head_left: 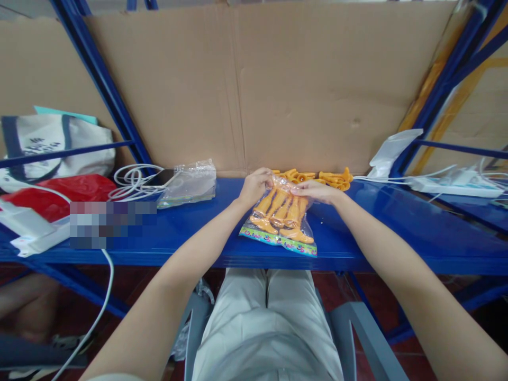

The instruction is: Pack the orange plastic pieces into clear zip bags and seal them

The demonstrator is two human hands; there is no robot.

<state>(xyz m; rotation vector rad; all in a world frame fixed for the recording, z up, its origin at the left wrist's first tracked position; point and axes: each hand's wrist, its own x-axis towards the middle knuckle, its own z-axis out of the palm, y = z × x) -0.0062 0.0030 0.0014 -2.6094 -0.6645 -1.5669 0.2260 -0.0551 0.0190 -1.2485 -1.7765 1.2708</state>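
A clear plastic bag (pixel 278 217) with a green patterned strip along its near edge lies on the blue table. Inside it are several orange boot-shaped pieces (pixel 291 211), their feet toward me. My left hand (pixel 256 186) grips the bag's far left corner with fingers closed. On the far right side, my right hand (pixel 317 191) pinches the same bag, thumb and fingers together. Just behind both hands sits a pile of loose orange pieces (pixel 337 179) of the same colour, partly hidden by the bag and hands.
Flat clear bags (pixel 192 182) lie stacked at left, beside a coiled white cable (pixel 137 180). Farther left are a red bag (pixel 63 196), a canvas tote (pixel 79 145) and a white power strip (pixel 43 238). Cardboard (pixel 297 79) walls the back; another power strip (pixel 456 185) lies right.
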